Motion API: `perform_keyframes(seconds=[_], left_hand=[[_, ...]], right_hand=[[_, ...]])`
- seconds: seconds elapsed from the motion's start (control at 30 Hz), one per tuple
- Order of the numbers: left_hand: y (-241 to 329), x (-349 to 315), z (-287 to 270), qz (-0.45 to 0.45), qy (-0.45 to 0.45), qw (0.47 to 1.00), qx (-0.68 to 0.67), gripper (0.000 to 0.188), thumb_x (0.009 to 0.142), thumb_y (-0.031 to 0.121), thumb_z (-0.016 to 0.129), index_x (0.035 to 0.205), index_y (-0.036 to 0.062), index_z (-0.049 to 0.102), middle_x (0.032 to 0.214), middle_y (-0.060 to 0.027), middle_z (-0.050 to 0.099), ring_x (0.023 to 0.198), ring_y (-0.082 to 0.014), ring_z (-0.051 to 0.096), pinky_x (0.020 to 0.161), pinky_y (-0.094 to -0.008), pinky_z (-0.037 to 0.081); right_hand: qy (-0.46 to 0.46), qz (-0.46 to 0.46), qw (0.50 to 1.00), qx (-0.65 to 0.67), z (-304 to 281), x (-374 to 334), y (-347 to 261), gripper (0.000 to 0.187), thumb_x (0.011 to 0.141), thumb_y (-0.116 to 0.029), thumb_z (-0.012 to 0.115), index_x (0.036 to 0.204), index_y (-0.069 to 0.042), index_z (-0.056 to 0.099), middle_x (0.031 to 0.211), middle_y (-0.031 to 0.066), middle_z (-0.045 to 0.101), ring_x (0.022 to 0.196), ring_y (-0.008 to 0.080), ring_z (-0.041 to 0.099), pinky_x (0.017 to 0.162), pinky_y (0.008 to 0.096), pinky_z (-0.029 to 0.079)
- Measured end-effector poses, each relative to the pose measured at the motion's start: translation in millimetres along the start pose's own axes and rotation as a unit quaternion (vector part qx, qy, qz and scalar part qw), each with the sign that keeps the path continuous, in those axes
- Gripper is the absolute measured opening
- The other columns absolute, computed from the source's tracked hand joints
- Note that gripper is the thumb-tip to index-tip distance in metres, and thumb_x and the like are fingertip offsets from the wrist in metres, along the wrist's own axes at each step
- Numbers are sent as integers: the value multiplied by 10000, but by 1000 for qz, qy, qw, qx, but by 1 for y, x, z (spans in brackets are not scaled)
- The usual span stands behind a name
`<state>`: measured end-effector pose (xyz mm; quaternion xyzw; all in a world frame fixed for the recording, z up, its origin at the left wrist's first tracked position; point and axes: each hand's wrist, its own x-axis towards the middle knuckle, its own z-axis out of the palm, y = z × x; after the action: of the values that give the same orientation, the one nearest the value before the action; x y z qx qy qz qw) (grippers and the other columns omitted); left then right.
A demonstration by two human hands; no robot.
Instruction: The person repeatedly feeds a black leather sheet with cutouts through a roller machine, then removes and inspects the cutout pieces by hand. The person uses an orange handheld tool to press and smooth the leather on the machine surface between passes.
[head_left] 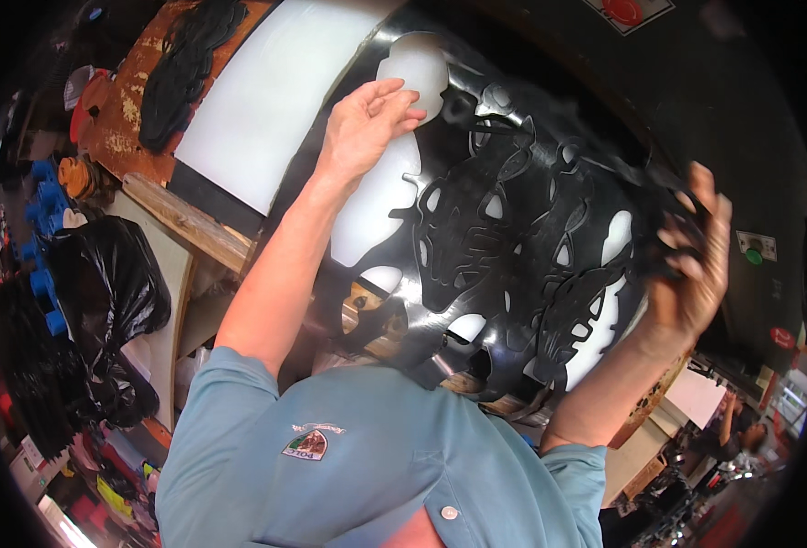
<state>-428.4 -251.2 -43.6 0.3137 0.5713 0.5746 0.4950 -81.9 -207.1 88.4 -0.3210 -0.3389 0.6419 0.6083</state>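
Observation:
A glossy black sheet (403, 219) with shaped cut-outs lies before me on a pale surface that shows white through the holes. Several black cut pieces (463, 242) with small slots rest on it, others (577, 320) farther right. Above a white opening at the sheet's far left, my left hand (367, 128) is held with loosely bent fingers apart, nothing visible in them. On the right, my right hand (691, 265) is raised and slightly blurred. Its fingers curl round dark material (679, 224), whose outline blends into the dark background.
A white board (271, 96) lies to the far left, beside a worn brown board (134, 100) bearing a stack of black pieces (184, 78). A wooden bar (189, 222) and a black plastic bag (111, 301) are at left. Another person (737, 429) shows at lower right. Dark machinery (732, 110) stands at right.

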Motion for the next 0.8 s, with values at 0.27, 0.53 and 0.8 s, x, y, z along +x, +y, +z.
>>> perform_keyframes(seconds=[0.27, 0.53, 0.8], left_hand=[[-8, 5, -5, 2, 10, 1000, 14, 569, 1065, 270, 722, 1447, -115, 551, 1258, -191, 726, 1116, -212, 763, 993, -275, 625], [-1, -35, 3, 117, 42, 973, 196, 452, 1046, 226, 721, 1394, -57, 662, 1301, -155, 741, 1199, -225, 721, 1044, -313, 552], [19, -195, -11, -132, -73, 983, 104, 419, 1057, 99, 683, 1436, -68, 623, 1341, -145, 729, 1216, -198, 706, 1096, -339, 536]], right_hand=[[83, -218, 971, -56, -87, -9, -127, 279, 993, -139, 705, 1251, -36, 729, 949, 80, 695, 753, 141, 629, 576, 234, 474], [125, -395, 765, -492, -42, -35, -83, 381, 889, -13, 763, 1266, -40, 719, 1003, 121, 702, 848, 241, 677, 695, 326, 538], [-344, -242, 681, -599, 3, -108, 134, 492, 758, 106, 754, 1233, -20, 737, 921, 111, 623, 797, 277, 654, 722, 393, 563]])
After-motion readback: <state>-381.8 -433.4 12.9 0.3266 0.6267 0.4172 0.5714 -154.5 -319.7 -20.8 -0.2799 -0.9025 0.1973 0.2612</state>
